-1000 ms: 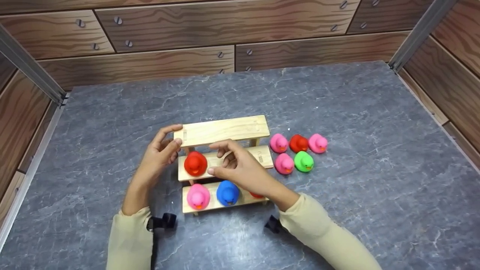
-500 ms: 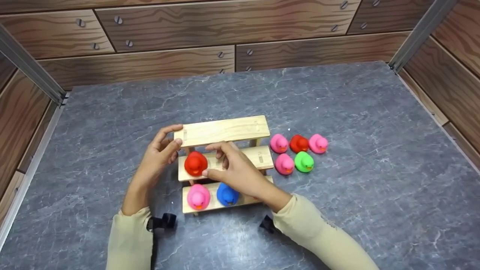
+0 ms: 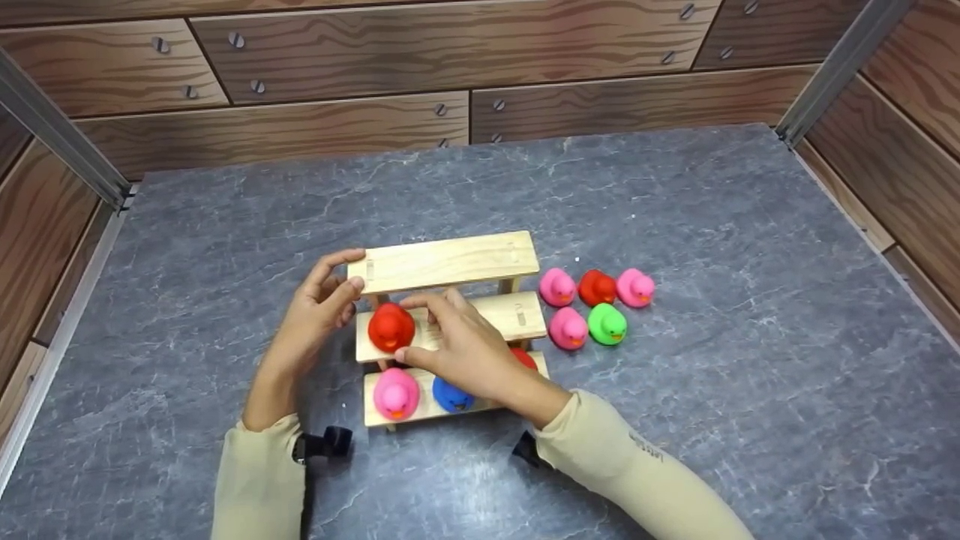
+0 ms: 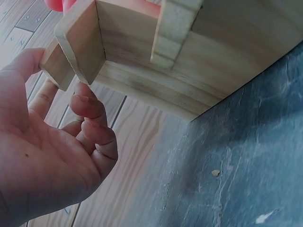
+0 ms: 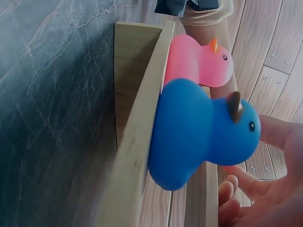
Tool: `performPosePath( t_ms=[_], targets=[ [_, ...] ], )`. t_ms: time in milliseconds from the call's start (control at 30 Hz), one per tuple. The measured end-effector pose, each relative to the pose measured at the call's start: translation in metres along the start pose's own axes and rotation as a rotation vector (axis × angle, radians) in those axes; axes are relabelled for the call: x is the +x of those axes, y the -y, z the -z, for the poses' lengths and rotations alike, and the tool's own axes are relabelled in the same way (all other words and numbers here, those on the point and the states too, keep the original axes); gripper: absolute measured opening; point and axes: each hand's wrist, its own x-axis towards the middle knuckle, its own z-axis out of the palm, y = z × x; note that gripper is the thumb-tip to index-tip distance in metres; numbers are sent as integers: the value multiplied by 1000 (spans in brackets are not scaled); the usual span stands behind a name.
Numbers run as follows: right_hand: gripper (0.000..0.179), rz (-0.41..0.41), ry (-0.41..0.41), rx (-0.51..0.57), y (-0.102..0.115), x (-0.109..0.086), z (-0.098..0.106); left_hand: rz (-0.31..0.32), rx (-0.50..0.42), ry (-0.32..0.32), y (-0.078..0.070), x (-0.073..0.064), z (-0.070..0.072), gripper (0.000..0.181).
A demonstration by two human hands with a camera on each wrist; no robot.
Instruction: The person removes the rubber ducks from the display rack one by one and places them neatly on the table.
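A three-tier wooden display stand (image 3: 442, 262) stands on the grey surface. My left hand (image 3: 315, 304) holds the left end of its top shelf between thumb and fingers; in the left wrist view the fingertips (image 4: 87, 101) meet the wood. On the middle shelf's left sits a red rubber duck (image 3: 391, 328). My right hand (image 3: 469, 345) reaches over the stand, thumb and index finger spread, their tips right at that duck's right side. Along the bottom shelf are a pink duck (image 3: 396, 394), a blue duck (image 5: 189, 132) and another red duck (image 3: 523, 358), the last two partly hidden by my right hand.
Right of the stand, a loose group of rubber ducks rests on the surface: several pink (image 3: 568, 328), one red (image 3: 598, 286) and one green (image 3: 607, 324). Wood-patterned walls (image 3: 450, 52) border the back and sides.
My right hand has moved left along the middle shelf, bringing its thumb and index finger to the red duck. The left hand, stand and ducks have stayed in place.
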Motion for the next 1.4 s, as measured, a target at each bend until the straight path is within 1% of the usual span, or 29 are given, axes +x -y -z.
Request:
performPosePath(
  t_ms=[167, 367, 667, 900, 1067, 1400],
  targets=[
    [54, -1, -2, -42, 1, 1, -1, -2, 12, 7, 0, 0, 0, 37],
    [52, 8, -1, -72, 1, 1, -3, -2, -1, 9, 0, 1, 0, 36],
    [47, 29, 3, -90, 2, 0, -4, 3, 3, 5, 1, 0, 0, 36],
    [43, 44, -12, -105, 3, 0, -4, 5, 13, 2, 0, 0, 0, 36],
    [43, 40, -19, -112, 4, 2, -4, 5, 11, 5, -1, 0, 0, 36],
    [43, 57, -33, -135, 5, 2, -6, -1, 5, 6, -1, 0, 0, 36]
  ],
)
